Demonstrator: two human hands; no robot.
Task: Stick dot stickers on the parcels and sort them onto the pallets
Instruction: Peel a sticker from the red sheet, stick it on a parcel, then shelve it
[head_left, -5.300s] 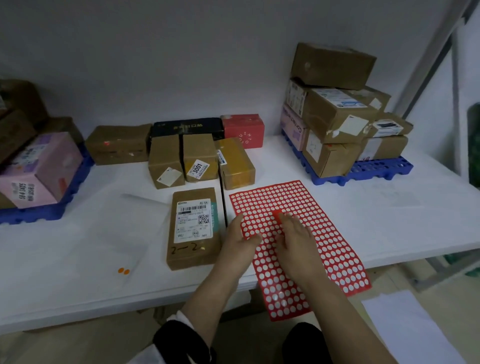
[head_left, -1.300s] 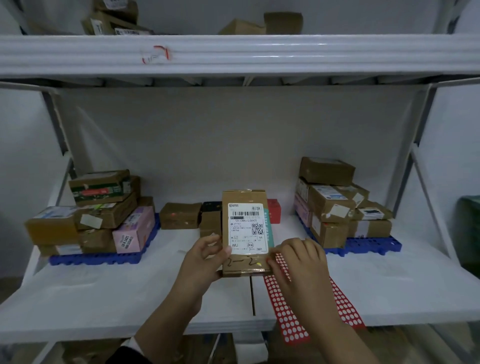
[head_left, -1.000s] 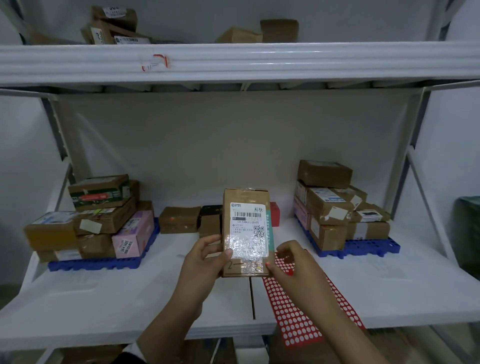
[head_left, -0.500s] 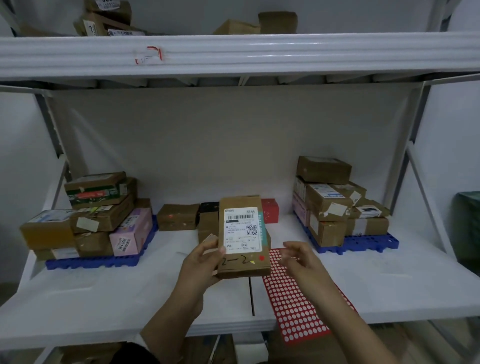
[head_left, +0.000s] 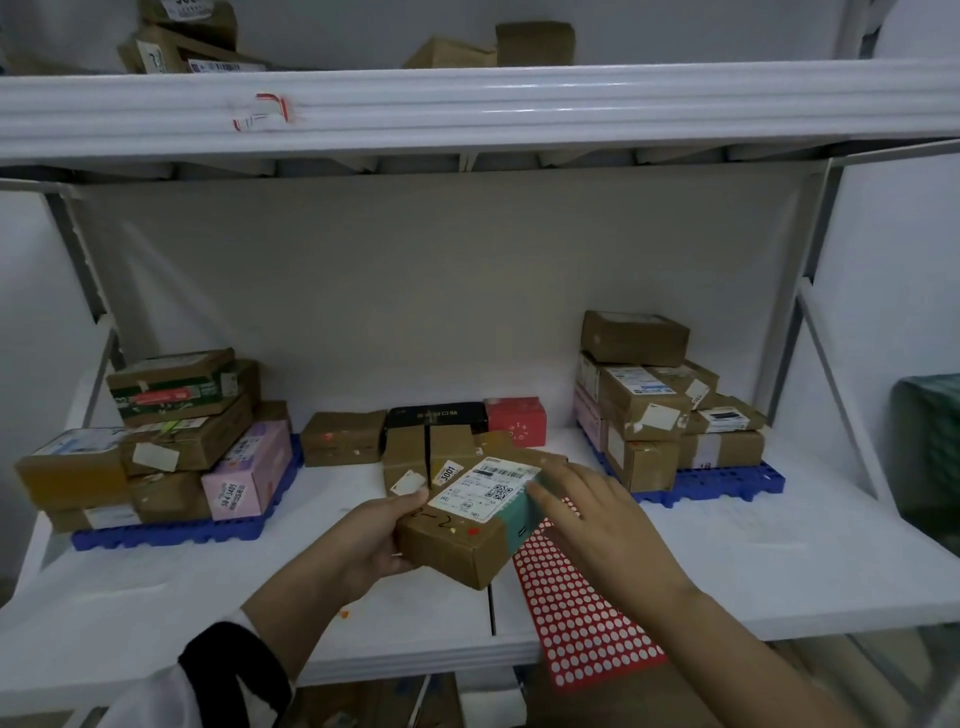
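My left hand (head_left: 371, 540) grips a brown parcel (head_left: 467, 545) by its near left corner, held tilted above the shelf. The parcel has a white shipping label, a teal strip and a red dot sticker by the handwritten "2-2". My right hand (head_left: 597, 525) lies with fingers spread against the parcel's right side. Under it the red sticker sheet (head_left: 576, 608) hangs over the shelf's front edge. A blue pallet (head_left: 171, 532) with stacked parcels stands at the left, another blue pallet (head_left: 727, 480) with parcels at the right.
Several loose parcels (head_left: 343, 436) stand at the back middle of the white shelf (head_left: 130, 618), among them a black box (head_left: 436, 414) and a red box (head_left: 517, 421). An upper shelf (head_left: 467, 104) carries more boxes. Slanted shelf braces (head_left: 841, 395) flank both sides.
The parcel went from upright before me to tilted low and to the right. My right hand, apart from it a moment ago, now lies against its right side.
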